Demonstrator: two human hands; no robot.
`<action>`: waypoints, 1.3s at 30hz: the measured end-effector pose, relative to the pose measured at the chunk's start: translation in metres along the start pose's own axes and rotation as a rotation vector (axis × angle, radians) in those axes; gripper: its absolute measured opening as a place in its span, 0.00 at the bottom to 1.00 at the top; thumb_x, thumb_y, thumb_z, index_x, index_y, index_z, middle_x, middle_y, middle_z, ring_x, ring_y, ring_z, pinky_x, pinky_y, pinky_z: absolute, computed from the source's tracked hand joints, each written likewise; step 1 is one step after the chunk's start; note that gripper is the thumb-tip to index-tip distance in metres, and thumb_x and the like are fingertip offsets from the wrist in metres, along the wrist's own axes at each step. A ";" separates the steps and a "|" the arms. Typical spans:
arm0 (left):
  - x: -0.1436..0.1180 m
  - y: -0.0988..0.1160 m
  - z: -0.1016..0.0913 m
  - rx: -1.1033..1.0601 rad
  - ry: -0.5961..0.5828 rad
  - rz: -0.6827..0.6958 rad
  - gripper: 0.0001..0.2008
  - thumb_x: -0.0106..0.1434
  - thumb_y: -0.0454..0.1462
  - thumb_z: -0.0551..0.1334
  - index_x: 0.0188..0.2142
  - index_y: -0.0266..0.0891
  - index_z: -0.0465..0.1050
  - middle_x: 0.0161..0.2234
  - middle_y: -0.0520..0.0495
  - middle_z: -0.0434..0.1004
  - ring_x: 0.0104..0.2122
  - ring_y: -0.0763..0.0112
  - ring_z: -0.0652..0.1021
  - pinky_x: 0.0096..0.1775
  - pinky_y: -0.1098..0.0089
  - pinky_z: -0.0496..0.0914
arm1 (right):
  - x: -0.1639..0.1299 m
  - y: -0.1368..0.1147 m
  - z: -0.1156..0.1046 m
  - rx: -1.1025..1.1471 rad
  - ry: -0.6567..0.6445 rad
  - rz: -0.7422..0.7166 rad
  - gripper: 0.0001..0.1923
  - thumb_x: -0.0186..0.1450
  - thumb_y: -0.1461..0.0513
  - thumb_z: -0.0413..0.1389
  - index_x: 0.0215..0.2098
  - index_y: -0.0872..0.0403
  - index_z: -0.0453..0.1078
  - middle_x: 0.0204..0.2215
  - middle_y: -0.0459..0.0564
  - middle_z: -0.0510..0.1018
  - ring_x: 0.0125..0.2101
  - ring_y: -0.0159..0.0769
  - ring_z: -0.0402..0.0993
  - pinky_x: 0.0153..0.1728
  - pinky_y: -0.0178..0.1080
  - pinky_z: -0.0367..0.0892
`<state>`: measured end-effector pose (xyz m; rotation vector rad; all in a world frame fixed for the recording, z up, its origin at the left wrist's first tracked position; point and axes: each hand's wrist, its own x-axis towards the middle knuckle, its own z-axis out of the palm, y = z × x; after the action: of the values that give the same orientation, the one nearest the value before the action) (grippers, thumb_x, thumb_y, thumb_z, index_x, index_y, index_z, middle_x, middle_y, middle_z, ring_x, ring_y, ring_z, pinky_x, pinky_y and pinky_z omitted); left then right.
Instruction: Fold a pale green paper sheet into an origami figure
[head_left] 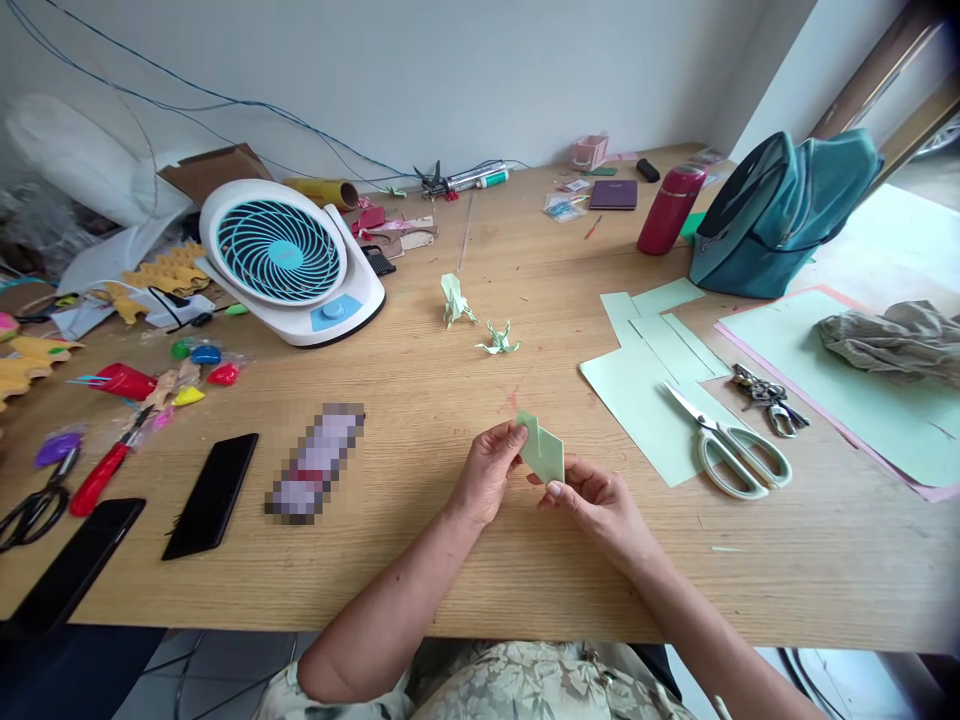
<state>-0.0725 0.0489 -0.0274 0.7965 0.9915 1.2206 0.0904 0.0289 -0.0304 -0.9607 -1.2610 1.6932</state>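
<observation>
Between my two hands is a small piece of folded green paper [546, 453], held a little above the table near its front edge. My left hand [491, 468] pinches its upper left corner between thumb and fingers. At the lower right corner, the thumb and fingers of my right hand [600, 500] close on the same paper. Beyond my hands, two folded green paper figures stand on the table: a taller one [452, 300] and a lower, spread-out one [499, 340]. Fingertips behind the paper are partly hidden.
Right of my hands, scissors [731, 445] lie on green paper sheets [630, 400] beside keys [771, 400]. Farther back stand a red bottle [670, 212] and a teal bag [780, 220]. On the left are a white fan [289, 265], phones [210, 495] and a red-handled knife [109, 470].
</observation>
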 end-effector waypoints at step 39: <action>-0.001 -0.010 0.002 0.323 -0.099 0.219 0.18 0.62 0.49 0.67 0.38 0.35 0.78 0.31 0.49 0.74 0.31 0.73 0.73 0.35 0.73 0.69 | 0.007 0.002 -0.009 0.107 0.244 0.004 0.23 0.54 0.46 0.68 0.37 0.52 0.70 0.25 0.43 0.74 0.23 0.31 0.71 0.26 0.35 0.64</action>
<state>-0.0664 0.0456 -0.0357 1.2347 1.0540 1.2076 0.0950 0.0383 -0.0353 -1.0691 -0.9989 1.5751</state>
